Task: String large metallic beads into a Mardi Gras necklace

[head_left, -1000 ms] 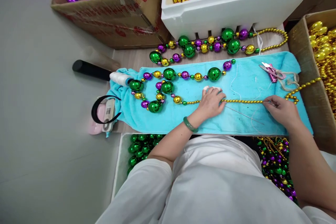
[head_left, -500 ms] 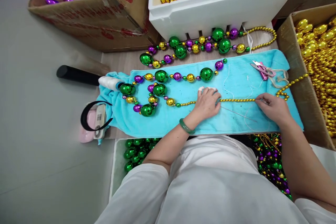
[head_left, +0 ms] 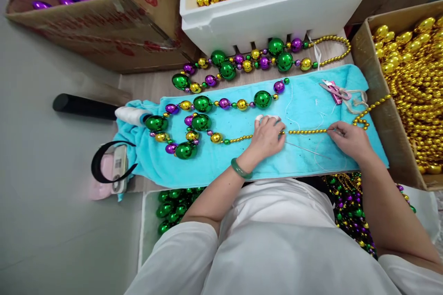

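My left hand (head_left: pixel 267 134), with white coverings on some fingertips, lies over a gold bead strand (head_left: pixel 308 132) and grips it near the thumb. To its right, my right hand (head_left: pixel 349 139) pinches the same strand between thumb and fingers. Between the hands the beads run nearly straight, with a small gap beside my left thumb. A long thin needle (head_left: pixel 303 148) slants across the blue towel (head_left: pixel 224 168) below the strand. Leftward the strand joins a looped garland of large green, gold and purple beads (head_left: pixel 186 150). White thread (head_left: pixel 290 106) lies loose on the towel.
Scissors (head_left: pixel 337 91) rest at the towel's upper right. A finished-looking garland (head_left: pixel 227 70) lies beyond, before a white foam box (head_left: pixel 277 14) of beads. Cardboard boxes stand left (head_left: pixel 104 32) and right (head_left: pixel 367 50). A thread spool (head_left: pixel 129 115) sits at left.
The whole view has shifted slightly, so things appear further left. A small gap now shows in the gold beads beside my left thumb. Both hands stay on the strand, marginally closer together.
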The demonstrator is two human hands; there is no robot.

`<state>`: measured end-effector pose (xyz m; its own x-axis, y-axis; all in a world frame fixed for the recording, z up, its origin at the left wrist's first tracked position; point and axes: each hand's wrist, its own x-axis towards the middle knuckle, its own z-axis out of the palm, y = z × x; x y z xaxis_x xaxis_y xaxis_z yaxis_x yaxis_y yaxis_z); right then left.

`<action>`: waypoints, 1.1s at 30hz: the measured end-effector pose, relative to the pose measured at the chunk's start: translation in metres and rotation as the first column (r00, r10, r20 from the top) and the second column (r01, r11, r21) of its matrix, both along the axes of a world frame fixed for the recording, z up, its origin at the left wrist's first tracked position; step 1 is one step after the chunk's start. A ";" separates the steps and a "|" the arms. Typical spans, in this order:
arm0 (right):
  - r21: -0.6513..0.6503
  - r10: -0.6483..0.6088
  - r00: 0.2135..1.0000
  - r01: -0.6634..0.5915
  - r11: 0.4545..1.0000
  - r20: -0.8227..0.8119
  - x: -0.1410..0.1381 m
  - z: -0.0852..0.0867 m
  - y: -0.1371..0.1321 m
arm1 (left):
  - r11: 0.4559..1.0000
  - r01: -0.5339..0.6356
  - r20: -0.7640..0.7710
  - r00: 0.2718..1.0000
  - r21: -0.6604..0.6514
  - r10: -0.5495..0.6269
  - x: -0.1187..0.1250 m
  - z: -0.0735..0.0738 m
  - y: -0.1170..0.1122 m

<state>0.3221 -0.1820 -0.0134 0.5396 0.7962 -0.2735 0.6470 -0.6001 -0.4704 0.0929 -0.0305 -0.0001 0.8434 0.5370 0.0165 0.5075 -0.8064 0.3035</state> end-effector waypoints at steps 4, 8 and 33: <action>0.001 0.000 1.000 0.000 1.000 0.000 0.000 0.000 0.000 | 0.999 0.044 0.012 0.999 -0.029 -0.044 0.014 0.001 -0.006; 0.003 0.008 1.000 -0.008 1.000 -0.004 0.000 0.002 0.001 | 0.997 0.075 0.008 0.997 -0.032 -0.074 0.021 -0.002 -0.008; 0.020 0.020 1.000 -0.020 1.000 -0.015 0.000 0.002 0.004 | 0.998 0.061 0.036 0.997 0.034 -0.062 0.033 -0.006 -0.011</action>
